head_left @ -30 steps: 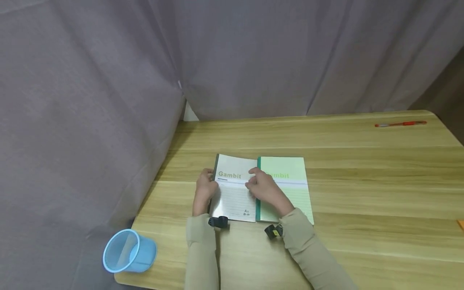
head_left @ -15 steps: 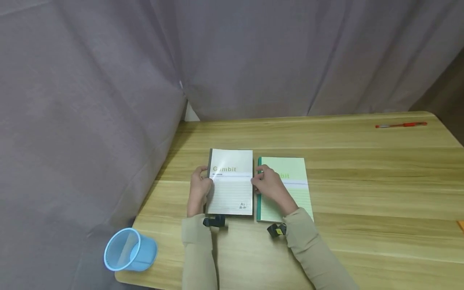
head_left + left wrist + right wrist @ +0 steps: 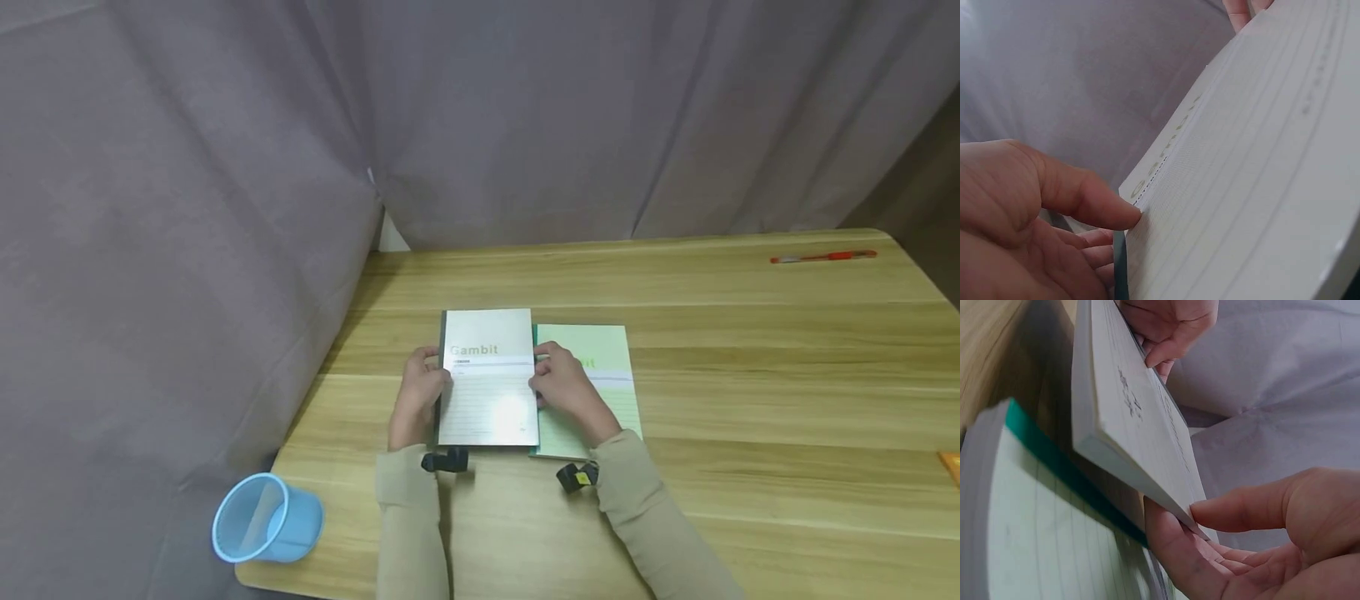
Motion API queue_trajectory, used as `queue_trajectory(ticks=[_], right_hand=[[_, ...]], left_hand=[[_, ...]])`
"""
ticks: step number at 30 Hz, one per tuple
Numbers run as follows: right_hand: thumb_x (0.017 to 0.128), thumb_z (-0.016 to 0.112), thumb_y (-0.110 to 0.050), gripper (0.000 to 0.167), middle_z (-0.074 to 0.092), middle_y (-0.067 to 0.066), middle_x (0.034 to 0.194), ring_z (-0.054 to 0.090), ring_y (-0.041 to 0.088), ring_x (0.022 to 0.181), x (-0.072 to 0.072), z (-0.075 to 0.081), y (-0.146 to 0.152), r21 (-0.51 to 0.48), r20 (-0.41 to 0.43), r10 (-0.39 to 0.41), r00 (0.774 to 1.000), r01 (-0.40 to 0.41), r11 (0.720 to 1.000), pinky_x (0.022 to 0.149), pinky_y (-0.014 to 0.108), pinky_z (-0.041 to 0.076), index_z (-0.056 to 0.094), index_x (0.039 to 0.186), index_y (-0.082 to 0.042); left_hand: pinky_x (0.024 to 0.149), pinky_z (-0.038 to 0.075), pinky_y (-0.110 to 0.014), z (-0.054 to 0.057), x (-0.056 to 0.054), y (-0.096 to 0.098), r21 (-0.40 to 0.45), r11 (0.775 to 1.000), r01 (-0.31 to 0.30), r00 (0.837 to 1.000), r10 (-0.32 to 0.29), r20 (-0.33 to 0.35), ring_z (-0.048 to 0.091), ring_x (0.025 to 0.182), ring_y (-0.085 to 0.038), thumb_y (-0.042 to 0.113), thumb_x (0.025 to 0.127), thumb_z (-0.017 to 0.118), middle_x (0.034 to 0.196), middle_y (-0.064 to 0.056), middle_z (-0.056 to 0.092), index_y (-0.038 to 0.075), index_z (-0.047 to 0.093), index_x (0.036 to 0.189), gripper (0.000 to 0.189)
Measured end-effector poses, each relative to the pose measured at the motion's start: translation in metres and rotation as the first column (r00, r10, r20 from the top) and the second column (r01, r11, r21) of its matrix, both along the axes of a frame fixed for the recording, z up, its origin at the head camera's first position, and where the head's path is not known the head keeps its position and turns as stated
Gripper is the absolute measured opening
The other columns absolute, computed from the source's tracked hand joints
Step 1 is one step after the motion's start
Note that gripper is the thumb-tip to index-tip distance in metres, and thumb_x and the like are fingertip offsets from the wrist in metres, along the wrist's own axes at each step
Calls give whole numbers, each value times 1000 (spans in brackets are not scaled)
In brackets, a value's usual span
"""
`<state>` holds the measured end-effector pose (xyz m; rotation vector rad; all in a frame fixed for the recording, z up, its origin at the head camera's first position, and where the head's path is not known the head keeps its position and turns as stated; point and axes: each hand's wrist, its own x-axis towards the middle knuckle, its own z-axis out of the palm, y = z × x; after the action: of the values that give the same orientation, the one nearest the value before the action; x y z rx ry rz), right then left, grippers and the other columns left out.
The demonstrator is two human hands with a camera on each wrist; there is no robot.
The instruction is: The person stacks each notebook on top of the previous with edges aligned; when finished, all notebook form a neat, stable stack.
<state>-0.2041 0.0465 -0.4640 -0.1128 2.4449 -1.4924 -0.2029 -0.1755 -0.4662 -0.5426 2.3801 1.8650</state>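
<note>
A white notebook (image 3: 487,400) with a dark spine and the word "Gambit" is held between both hands, raised above the table. My left hand (image 3: 420,392) pinches its spine edge, thumb on the cover and fingers beneath, as the left wrist view shows. On the opposite edge my right hand (image 3: 566,387) pinches it the same way, thumb on top. Under and beside the right hand lies a pale green notebook (image 3: 618,408) with a green spine; the white one slightly overlaps that spine in the head view. In the right wrist view a gap shows between the two notebooks.
A light blue bin (image 3: 296,525) stands at the table's front left corner. A red pen (image 3: 825,257) lies at the far right of the wooden table (image 3: 750,375). Something orange (image 3: 951,465) shows at the right edge. Grey curtains (image 3: 525,125) hang behind and on the left.
Both hands have raised the white notebook off the table; it went left and away first, then back right toward the green notebook. The right hand's grip is now on its right edge.
</note>
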Motion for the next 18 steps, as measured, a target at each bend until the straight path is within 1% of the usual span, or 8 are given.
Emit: queue_trajectory(ticks=[3, 8, 14, 18], right_hand=[[89, 57, 4, 58, 68, 20, 95, 69, 21, 66, 1, -1, 5, -1, -1, -6, 1000, 6, 1000, 68, 35, 57, 38, 144, 13], [88, 58, 5, 58, 69, 21, 95, 70, 23, 67, 3, -2, 14, 9, -5, -24, 1000, 24, 1000, 64, 33, 58, 39, 143, 13], [88, 57, 4, 60, 68, 18, 89, 69, 22, 66, 2, -3, 25, 18, 1, -33, 999, 33, 999, 65, 33, 58, 37, 143, 13], [88, 58, 4, 60, 69, 19, 93, 68, 21, 64, 4, -2, 30, 28, 11, -55, 998, 55, 998, 68, 35, 58, 38, 143, 13]], left_hand=[[74, 46, -36, 0, -1, 5, 0, 1000, 23, 1000, -23, 0, 57, 88, -28, -13, 80, 54, 106, -18, 60, -6, 43, 144, 66], [78, 45, -38, -2, -2, 14, -16, 999, 38, 999, -39, 0, 55, 93, -29, -15, 78, 54, 108, -17, 56, -5, 45, 142, 65], [80, 48, -40, -4, -6, 23, -40, 996, 78, 997, -78, -8, 58, 94, -30, -19, 77, 54, 107, -16, 59, -6, 45, 142, 66], [79, 47, -39, -3, -5, 29, -45, 994, 96, 995, -97, -4, 57, 92, -29, -19, 77, 54, 105, -16, 58, -6, 45, 141, 66]])
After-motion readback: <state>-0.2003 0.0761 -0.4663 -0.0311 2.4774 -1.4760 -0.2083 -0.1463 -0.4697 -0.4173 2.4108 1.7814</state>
